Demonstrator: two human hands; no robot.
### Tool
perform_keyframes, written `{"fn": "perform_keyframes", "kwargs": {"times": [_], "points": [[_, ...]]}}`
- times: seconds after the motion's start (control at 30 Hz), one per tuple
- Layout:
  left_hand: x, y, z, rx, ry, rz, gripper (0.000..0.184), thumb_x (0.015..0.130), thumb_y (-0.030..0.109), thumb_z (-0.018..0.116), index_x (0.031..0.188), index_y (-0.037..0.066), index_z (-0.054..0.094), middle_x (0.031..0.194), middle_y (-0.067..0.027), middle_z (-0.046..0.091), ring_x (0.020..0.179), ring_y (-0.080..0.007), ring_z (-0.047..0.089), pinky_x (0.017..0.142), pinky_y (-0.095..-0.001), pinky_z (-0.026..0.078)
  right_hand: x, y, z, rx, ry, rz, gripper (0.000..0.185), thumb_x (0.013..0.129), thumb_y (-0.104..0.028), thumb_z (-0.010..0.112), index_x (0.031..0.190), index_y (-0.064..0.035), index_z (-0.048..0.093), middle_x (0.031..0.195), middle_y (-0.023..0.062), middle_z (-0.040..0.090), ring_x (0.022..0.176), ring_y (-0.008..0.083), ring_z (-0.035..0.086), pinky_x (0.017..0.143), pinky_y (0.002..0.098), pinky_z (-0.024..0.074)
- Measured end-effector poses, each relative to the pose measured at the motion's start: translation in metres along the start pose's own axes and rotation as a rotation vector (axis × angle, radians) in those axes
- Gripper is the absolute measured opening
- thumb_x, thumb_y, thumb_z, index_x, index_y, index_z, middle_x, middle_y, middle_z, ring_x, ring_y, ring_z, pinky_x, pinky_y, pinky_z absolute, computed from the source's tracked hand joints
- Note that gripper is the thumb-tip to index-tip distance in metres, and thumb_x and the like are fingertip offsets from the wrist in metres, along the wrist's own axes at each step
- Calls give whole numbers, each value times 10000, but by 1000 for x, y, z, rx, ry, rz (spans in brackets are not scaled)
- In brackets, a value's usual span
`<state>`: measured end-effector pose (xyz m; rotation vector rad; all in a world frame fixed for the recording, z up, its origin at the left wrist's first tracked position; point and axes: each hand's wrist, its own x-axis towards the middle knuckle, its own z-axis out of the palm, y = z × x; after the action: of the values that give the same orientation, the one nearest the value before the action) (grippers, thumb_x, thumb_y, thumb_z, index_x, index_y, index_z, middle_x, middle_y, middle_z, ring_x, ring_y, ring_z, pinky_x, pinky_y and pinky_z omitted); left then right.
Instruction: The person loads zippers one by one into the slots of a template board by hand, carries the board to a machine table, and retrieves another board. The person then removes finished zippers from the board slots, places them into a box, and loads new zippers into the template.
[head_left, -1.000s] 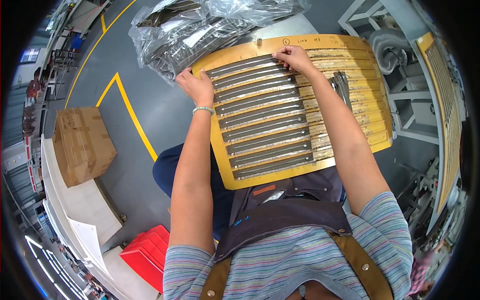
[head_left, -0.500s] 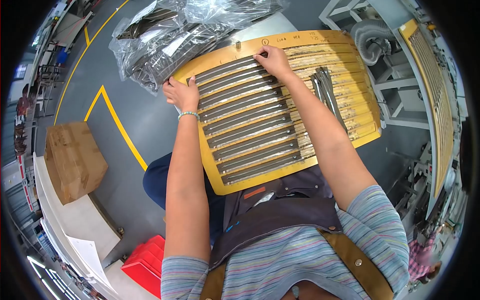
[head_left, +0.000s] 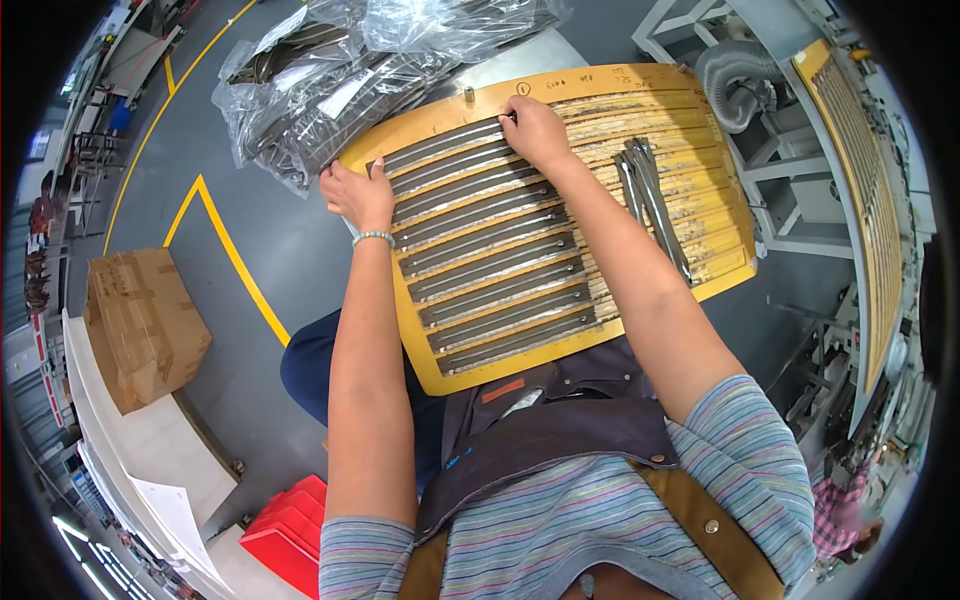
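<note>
A yellow slotted board (head_left: 440, 372) lies tilted in front of my body. Dark zipper-like strips (head_left: 480, 218) sit in rows in its left slots. At the board's upper left corner my left hand (head_left: 358, 195) has its fingers closed by the end of the top strip (head_left: 440, 145). My right hand (head_left: 535, 130) pinches near that strip's other end at the top edge. Several loose dark strips (head_left: 655, 205) lie across the right half of the board, beside my right forearm.
Clear plastic bags of dark strips (head_left: 330, 95) lie beyond the board. A cardboard box (head_left: 150, 320) and red bins (head_left: 290, 530) are on the left. A grey hose (head_left: 735, 85) and another slotted board (head_left: 860, 190) are on the right. A person (head_left: 845, 510) is at the lower right.
The view has shifted, so the board and both hands appear further left. The loose strips show more fully beside my right forearm. Both hands remain near the ends of the top strip.
</note>
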<state>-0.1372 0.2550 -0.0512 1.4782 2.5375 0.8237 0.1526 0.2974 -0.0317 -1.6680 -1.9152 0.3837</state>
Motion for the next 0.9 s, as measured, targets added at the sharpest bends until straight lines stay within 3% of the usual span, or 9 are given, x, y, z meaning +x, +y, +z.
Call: {"fn": "perform_keyframes", "kwargs": {"times": [0.13, 0.23, 0.3, 0.37, 0.47, 0.57, 0.8, 0.9], "points": [[-23, 12, -22, -188, 214, 119, 576, 882, 306, 778, 1333, 31, 550, 1419, -205, 469, 1373, -374, 380, 1113, -535, 296, -12, -21, -39, -211, 132, 145, 362, 938, -301, 698, 1199, -68, 605, 1192, 174, 580, 921, 377, 687, 780, 487, 559], [-21, 15, -25, -241, 0, 729, 310, 935, 191, 699, 1206, 46, 653, 1307, -146, 597, 1331, -370, 454, 1114, -509, 327, -31, 32, -54, -144, 314, 72, 302, 961, -267, 679, 1159, -42, 644, 1113, 151, 632, 884, 326, 690, 757, 445, 553], [-29, 47, -19, -285, -175, 924, 182, 927, 130, 685, 1096, 77, 726, 1230, -55, 682, 1323, -357, 492, 1121, -500, 353, -51, 62, -56, 126, 329, 140, 265, 966, -239, 678, 1122, -24, 668, 1018, 127, 653, 817, 269, 666, 728, 400, 539], [-32, 76, -9, -224, -377, 1031, 267, 959, 150, 654, 1213, 87, 711, 1375, -29, 636, 1388, -343, 446, 1148, -509, 331, -50, 70, -56, 287, 338, 196, 239, 968, -218, 681, 1085, -10, 687, 927, 101, 660, 759, 218, 634, 704, 358, 522], [-32, 105, 16, -226, -513, 1089, 337, 999, 170, 615, 1325, 110, 674, 1458, -20, 586, 1429, -350, 409, 1176, -496, 302, -48, 71, -52, 338, 357, 256, 226, 963, -201, 694, 1062, 2, 695, 829, 56, 650, 683, 134, 562, 670, 291, 498], [-35, 126, 24, -206, -565, 1135, 357, 1009, 191, 610, 1353, 112, 663, 1490, -22, 562, 1443, -345, 397, 1177, -482, 304, -50, 68, -55, 422, 373, 266, 221, 957, -191, 698, 1061, 4, 694, 820, 47, 655, 672, 120, 551, 655, 281, 493], [-44, 133, 35, -96, -447, 1187, 384, 1009, 235, 610, 1372, 115, 652, 1484, 1, 569, 1422, -309, 430, 1157, -468, 318, -50, 74, -51, 401, 380, 270, 220, 943, -192, 721, 1056, -4, 702, 778, 28, 640, 646, 101, 533, 628, 263, 481], [-43, 130, 36, -81, -301, 1312, 366, 1011, 260, 591, 1341, 119, 663, 1438, -4, 597, 1399, -289, 452, 1152, -471, 323, -49, 77, -46, 411, 381, 274, 210, 941, -193, 726, 1045, -12, 709, 773, 19, 634, 647, 95, 531, 629, 259, 481]]}}
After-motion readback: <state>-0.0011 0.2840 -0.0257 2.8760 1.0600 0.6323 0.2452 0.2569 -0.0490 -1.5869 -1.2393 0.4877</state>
